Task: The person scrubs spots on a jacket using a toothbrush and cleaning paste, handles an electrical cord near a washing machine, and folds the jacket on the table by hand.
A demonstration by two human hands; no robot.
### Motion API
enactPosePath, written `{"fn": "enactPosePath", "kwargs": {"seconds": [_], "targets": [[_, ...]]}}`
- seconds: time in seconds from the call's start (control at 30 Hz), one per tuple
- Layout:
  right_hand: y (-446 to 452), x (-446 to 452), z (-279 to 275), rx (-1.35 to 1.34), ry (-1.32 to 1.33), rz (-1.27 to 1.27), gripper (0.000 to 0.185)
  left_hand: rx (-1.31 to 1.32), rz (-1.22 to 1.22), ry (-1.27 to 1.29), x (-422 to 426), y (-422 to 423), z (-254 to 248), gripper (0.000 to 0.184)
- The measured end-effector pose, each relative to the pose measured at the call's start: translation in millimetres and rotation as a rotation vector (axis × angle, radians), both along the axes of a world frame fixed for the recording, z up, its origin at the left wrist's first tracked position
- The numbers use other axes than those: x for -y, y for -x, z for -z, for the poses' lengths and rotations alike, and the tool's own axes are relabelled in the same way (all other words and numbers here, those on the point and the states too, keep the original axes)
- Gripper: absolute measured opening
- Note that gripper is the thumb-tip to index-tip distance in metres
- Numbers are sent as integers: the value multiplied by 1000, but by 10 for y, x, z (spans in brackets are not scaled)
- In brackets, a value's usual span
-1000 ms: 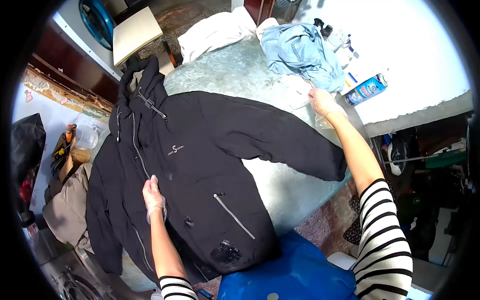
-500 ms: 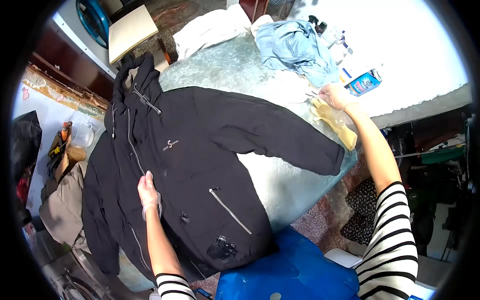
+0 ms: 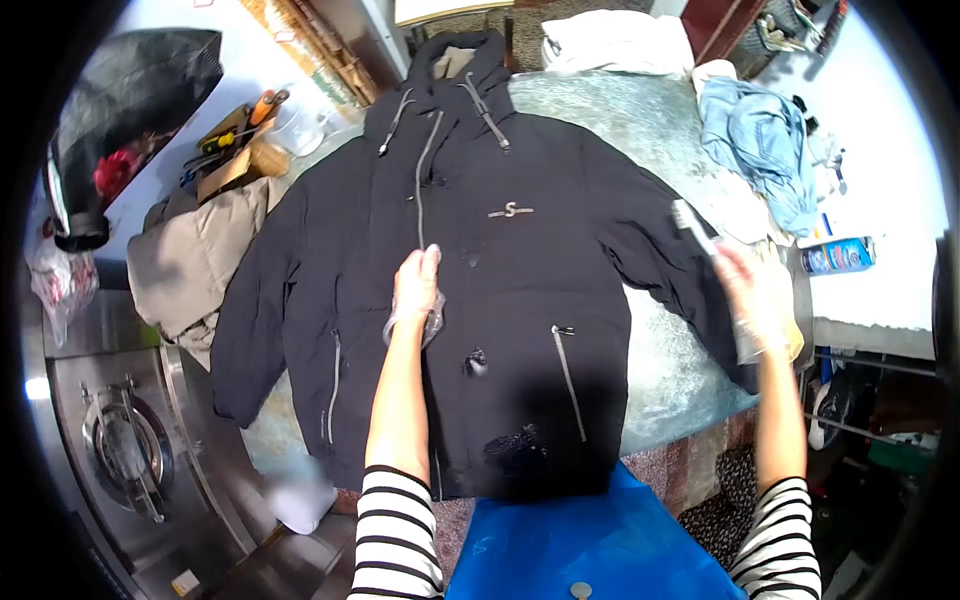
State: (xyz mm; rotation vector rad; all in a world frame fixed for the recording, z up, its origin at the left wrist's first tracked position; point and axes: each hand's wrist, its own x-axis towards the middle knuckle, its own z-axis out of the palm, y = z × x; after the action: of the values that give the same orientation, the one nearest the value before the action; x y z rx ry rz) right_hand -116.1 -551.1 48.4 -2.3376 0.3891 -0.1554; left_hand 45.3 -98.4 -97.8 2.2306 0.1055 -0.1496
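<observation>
A black hooded jacket (image 3: 540,270) lies spread front up on the table, hood away from me. Its front carries a small chest logo, a whitish smear, a small dark spot and a larger dark glossy patch (image 3: 515,445) near the hem. My left hand (image 3: 415,283) is closed on the jacket's front edge beside the zipper. A clear plastic glove bunches at that wrist. Over the sleeve at the right, my right hand (image 3: 742,290), slightly blurred, grips a slim white brush (image 3: 694,226), its head pointing up and left. Clear plastic covers this hand too.
The pale green table (image 3: 680,395) carries light blue denim (image 3: 758,135) and white cloth (image 3: 615,42) at the back. A blue can (image 3: 838,256) lies at right. Left are a beige garment (image 3: 190,265), a box of tools (image 3: 245,160) and a steel machine (image 3: 125,440).
My right hand has come away from the right side of the table with the white brush in it. My left hand stays at the zipper edge. The view has swung left.
</observation>
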Motion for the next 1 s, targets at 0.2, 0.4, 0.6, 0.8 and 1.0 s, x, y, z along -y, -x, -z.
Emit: {"fn": "enactPosePath", "kwargs": {"seconds": [0.2,0.4,0.6,0.8,1.0], "targets": [[-497,-1968,767,167,-156,-311,29,-27,-26,12,20,26,-100,46],[-718,-2401,946,-1,310,-416,26,-61,-17,4,7,29,-93,48],[-796,-2533,917,32,421,-483,28,-79,-2,23,1,29,-91,47],[-823,-2551,948,41,388,-439,28,-64,5,21,-7,28,-51,45],[-663,-2536,928,31,387,-502,25,-76,4,30,8,40,-120,45]]}}
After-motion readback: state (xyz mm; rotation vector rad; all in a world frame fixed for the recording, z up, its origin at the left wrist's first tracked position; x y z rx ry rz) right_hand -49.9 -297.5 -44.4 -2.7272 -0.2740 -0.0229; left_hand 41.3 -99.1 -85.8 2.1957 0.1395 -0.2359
